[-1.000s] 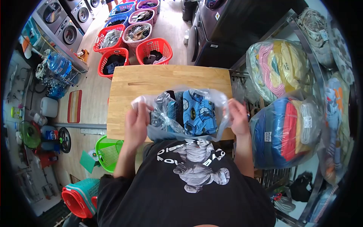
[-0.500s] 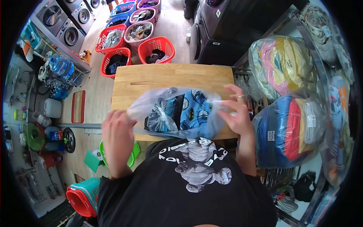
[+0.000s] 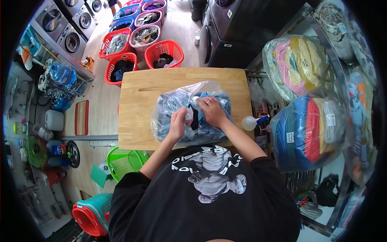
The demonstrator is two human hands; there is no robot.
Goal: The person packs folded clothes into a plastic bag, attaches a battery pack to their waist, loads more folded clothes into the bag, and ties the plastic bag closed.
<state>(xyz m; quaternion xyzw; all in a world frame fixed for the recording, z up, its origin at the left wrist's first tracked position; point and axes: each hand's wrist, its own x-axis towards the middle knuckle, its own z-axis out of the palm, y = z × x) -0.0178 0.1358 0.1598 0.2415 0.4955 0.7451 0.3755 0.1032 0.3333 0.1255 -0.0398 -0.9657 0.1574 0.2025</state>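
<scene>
A clear plastic bag point(image 3: 167, 107) with folded clothes inside lies on the wooden table point(image 3: 141, 82) in front of me. Blue and dark fabric shows through the film and at the gap between my hands. My left hand point(image 3: 178, 123) is closed on the bag's gathered plastic, left of the gap. On the other side, my right hand point(image 3: 212, 111), with a ring on one finger, grips the bag's rim with bent fingers; its fingertips are partly hidden.
A spray bottle point(image 3: 249, 123) with a blue head is at the table's right edge. Bagged bedding point(image 3: 308, 133) fills the rack at right. Laundry baskets point(image 3: 164, 54) stand beyond the table. A green basket point(image 3: 123, 161) sits at lower left, near a fan point(image 3: 35, 151).
Both hands have moved inward from the bag's wide-open sides. The bag's mouth is now drawn together over the clothes, and the spray bottle has come into sight.
</scene>
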